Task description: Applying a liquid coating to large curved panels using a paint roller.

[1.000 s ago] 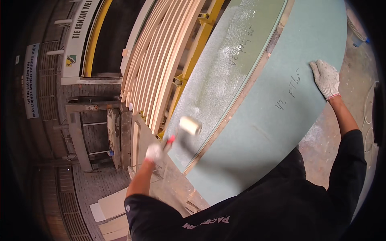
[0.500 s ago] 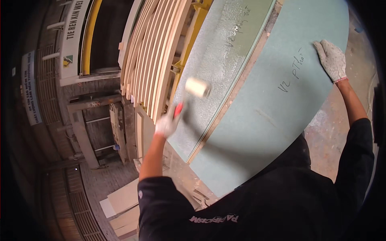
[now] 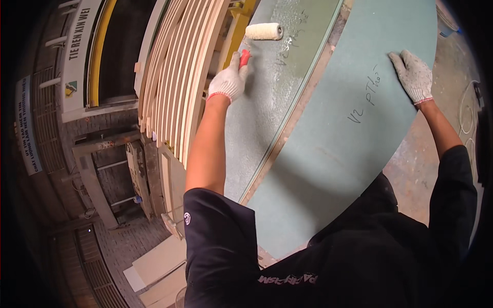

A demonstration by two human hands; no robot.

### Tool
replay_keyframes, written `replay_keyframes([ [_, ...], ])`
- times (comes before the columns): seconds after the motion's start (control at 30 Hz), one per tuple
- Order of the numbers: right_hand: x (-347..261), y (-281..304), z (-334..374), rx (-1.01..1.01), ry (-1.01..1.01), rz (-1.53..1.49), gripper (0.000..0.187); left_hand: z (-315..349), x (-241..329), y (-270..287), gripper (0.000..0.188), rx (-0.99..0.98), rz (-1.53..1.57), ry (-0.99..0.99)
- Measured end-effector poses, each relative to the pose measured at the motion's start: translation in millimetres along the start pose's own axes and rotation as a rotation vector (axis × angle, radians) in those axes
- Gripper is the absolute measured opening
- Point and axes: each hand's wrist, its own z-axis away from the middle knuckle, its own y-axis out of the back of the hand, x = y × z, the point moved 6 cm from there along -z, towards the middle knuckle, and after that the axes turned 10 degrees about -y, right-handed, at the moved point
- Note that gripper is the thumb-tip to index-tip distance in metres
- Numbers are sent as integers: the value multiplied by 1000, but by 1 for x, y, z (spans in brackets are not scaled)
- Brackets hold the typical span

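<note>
Head view: gripping a pale-sleeved paint roller (image 3: 264,31) by its red handle (image 3: 245,57) in the left hand (image 3: 227,82), the nearer one; holding the roller's cylinder just ahead, over the wet-coated panel (image 3: 257,110), crosswise to its length; resting the right hand (image 3: 413,77), fingers extended, on the bare green panel (image 3: 354,66); hiding much of the handle; cutting off both panels' far ends; leaving roller contact hard to make out.

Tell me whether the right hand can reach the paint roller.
Probably yes, by reaching across: nothing visible stands between the right hand, resting on the green panel, and the paint roller, though the left hand holds its red handle.
</note>
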Motion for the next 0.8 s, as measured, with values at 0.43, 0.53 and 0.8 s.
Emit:
replay_keyframes([
  [0.43, 20, 1, 2, 23, 36, -74, 44, 305, -127, -79, 62, -276, 132, 214],
  [0.53, 16, 1, 1, -14, 16, -67, 44, 144, -81, -44, 61, -122, 226, 55],
  [0.8, 6, 0, 0, 9, 16, -11, 46, -20, 35, 5, 63, -51, 125, -52],
])
